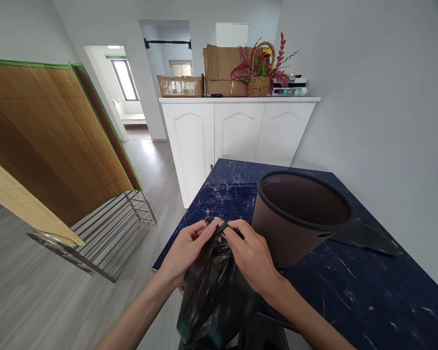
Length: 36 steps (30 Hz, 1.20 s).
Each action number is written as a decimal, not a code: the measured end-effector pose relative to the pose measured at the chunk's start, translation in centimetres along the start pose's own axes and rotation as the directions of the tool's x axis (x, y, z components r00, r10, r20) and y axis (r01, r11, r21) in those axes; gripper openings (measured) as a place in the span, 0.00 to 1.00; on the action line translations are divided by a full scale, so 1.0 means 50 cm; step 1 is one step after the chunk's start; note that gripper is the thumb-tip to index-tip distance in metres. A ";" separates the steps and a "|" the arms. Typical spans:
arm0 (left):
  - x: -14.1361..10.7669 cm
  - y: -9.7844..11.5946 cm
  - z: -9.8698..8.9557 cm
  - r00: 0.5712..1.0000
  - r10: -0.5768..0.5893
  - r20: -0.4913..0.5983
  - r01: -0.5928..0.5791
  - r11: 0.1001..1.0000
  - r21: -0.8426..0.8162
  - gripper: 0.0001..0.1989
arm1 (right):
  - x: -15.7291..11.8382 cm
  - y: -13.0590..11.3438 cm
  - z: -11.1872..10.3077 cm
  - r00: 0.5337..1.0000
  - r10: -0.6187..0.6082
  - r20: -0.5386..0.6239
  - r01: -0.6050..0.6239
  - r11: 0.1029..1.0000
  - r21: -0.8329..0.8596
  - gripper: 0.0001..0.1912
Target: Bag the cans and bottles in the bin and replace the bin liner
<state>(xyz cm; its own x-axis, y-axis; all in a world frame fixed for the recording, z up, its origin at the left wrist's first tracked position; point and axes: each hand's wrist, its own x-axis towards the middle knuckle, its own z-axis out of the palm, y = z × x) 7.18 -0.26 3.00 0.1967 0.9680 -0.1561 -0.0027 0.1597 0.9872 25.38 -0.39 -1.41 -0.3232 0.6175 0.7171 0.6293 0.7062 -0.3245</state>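
Left hand (185, 247) and right hand (252, 253) pinching a black plastic bag (213, 291)
At its two o'clock, a brown cylindrical bin (282, 236) stands on the blue marbled desk (336, 287).

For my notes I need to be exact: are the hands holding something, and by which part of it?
Yes. The left hand and the right hand both hold a black bag by its gathered top.

Soft daylight, a blown-out window (125, 80), pale glare on the floor (150, 151).
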 end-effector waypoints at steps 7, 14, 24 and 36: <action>0.003 -0.024 0.003 0.997 0.020 -0.079 -0.015 0.998 0.058 0.30 | -0.031 0.024 -0.027 0.987 -0.154 0.053 0.146 0.980 0.132 0.15; 0.004 -0.040 0.002 0.997 0.009 -0.075 -0.004 0.998 0.063 0.31 | -0.068 0.046 -0.022 0.999 -0.007 0.048 0.003 0.998 0.069 0.09; 0.012 -0.051 0.000 0.993 0.060 -0.106 -0.046 0.990 0.131 0.30 | -0.065 0.028 -0.060 0.982 -0.141 -0.127 0.149 0.987 0.060 0.06; 0.009 -0.058 -0.006 0.988 0.100 -0.119 -0.072 0.972 0.225 0.30 | -0.095 0.012 -0.062 0.989 -0.121 -0.081 0.121 0.993 -0.004 0.11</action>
<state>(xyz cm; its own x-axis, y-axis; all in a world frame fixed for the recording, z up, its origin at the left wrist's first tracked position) 6.97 -0.20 0.05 0.0774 0.9952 -0.0592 0.2040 0.0423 0.9781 29.49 -3.97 -3.09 -0.3387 0.4975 0.7986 0.5887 0.7742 -0.2326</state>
